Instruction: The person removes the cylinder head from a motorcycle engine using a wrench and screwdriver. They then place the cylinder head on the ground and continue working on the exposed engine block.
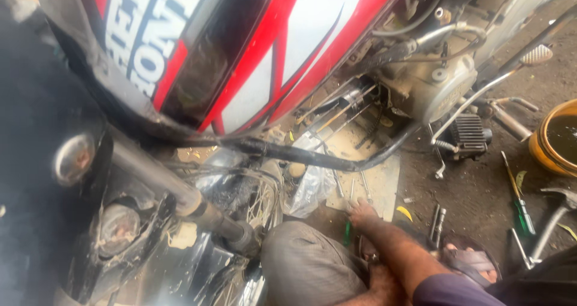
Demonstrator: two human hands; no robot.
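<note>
My right hand (362,212) reaches down from the lower right on a bare forearm with a purple sleeve. Its fingers rest on the edge of a dusty flat board (378,183) lying on the ground under a motorcycle. Thin metal rods (365,187) lie on the board just beyond the fingertips. A green-handled tool (347,231) lies right beside the wrist. Whether the fingers grip anything is hidden. My left hand is out of view. My grey-trousered knee (303,264) is just left of the arm.
The red and white fuel tank (240,48) fills the top, with the engine (433,87) to its right and a black crash bar (312,156) below. A crumpled plastic bag (309,186), a spanner (437,225), a green screwdriver (520,209), a hammer (556,213) and a yellow basin of dark liquid (544,147) lie around. My sandalled foot (475,261) is lower right.
</note>
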